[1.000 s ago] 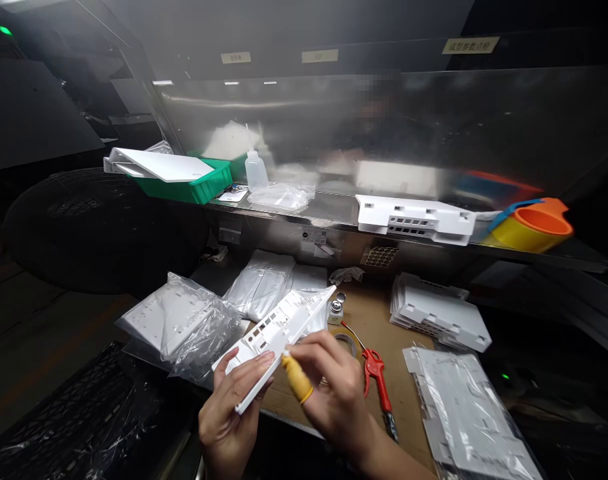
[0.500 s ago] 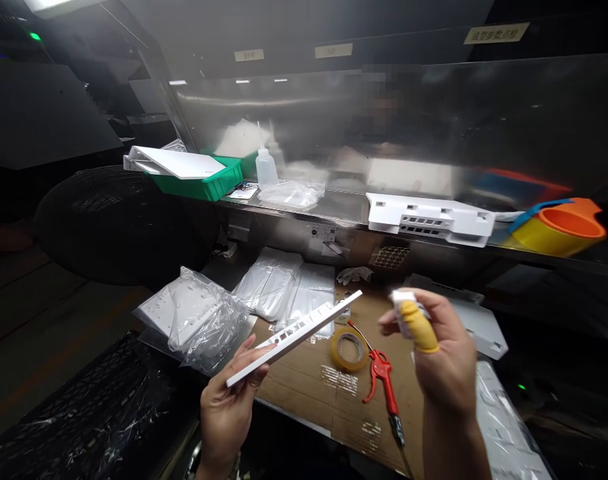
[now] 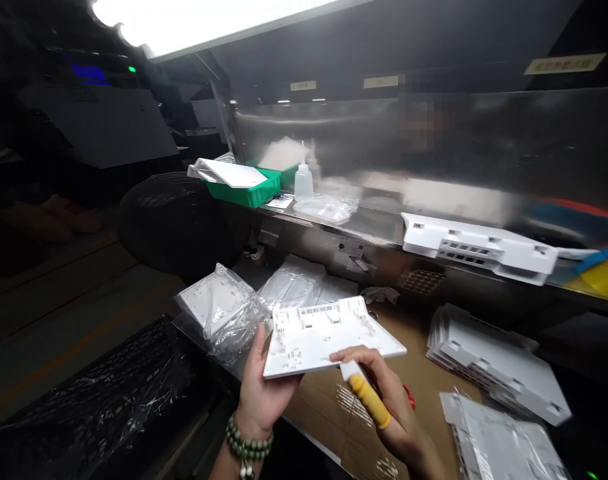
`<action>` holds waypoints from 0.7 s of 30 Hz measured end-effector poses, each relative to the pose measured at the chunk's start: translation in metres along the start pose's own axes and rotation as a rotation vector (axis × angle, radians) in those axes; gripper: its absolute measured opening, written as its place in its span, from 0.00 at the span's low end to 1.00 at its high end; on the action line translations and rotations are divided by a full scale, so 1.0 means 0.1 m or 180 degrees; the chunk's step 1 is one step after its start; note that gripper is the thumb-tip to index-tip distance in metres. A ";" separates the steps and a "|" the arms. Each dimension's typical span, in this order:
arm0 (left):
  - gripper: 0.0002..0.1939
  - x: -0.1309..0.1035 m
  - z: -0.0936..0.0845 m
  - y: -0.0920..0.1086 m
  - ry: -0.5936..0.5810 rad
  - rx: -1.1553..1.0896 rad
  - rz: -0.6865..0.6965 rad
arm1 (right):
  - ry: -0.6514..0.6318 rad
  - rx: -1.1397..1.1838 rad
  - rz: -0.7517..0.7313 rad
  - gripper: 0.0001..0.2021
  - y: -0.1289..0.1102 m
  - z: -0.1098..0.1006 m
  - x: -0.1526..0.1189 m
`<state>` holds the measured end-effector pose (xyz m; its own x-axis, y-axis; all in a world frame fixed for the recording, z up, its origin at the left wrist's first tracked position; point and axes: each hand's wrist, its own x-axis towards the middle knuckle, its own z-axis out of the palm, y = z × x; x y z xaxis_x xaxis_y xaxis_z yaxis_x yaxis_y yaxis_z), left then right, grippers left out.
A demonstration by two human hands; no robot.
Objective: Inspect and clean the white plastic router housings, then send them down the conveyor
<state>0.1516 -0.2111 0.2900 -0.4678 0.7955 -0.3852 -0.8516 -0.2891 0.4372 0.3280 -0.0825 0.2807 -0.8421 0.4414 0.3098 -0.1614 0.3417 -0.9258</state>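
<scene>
A white plastic panel (image 3: 324, 337) is tilted above the cardboard-covered table, its ribbed inner face showing. My left hand (image 3: 269, 393), with a bead bracelet at the wrist, grips its lower left edge, thumb up at the side. At the panel's lower right edge is my right hand (image 3: 377, 390). Its fingers touch the panel and pinch a small white cloth (image 3: 351, 370) against the thumb, which wears a yellow cover. Part of a red air gun (image 3: 409, 396) shows behind my right hand.
Bagged white panels (image 3: 221, 307) lie at the left, stacked panels (image 3: 504, 360) at the right. A shelf (image 3: 374, 230) behind bears a green bin (image 3: 249, 193), a bottle (image 3: 303, 181) and another white panel (image 3: 479, 247). A black crate (image 3: 99, 387) stands at lower left.
The panel has turned from edge-on to show its inner face. My right hand has moved left with the cloth to the panel's edge. The view has swung left.
</scene>
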 end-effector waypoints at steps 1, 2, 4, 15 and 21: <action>0.32 0.04 0.01 0.03 0.0110 -0.0187 -0.0166 | -0.0155 0.0012 0.0081 0.10 0.02 -0.01 -0.03; 0.32 0.07 0.02 0.06 0.0272 -0.0315 -0.0221 | -0.0283 0.0048 0.0176 0.10 0.02 -0.03 -0.05; 0.36 0.11 0.03 0.10 0.0534 -0.0465 -0.0162 | -0.0309 0.0107 0.0303 0.10 -0.02 -0.05 -0.07; 0.55 -0.03 0.34 -0.14 -0.0069 -0.0242 0.0696 | 0.0374 -0.1357 -0.1045 0.09 -0.43 0.57 0.20; 0.51 -0.03 0.30 -0.14 -0.0016 -0.0051 0.0804 | 0.0333 -0.1589 -0.0958 0.08 -0.38 0.52 0.15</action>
<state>0.1719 -0.1935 0.3094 -0.6650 0.6997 -0.2612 -0.7116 -0.4874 0.5061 0.2944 -0.1322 0.3090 -0.7376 0.3354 0.5861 -0.1023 0.8024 -0.5879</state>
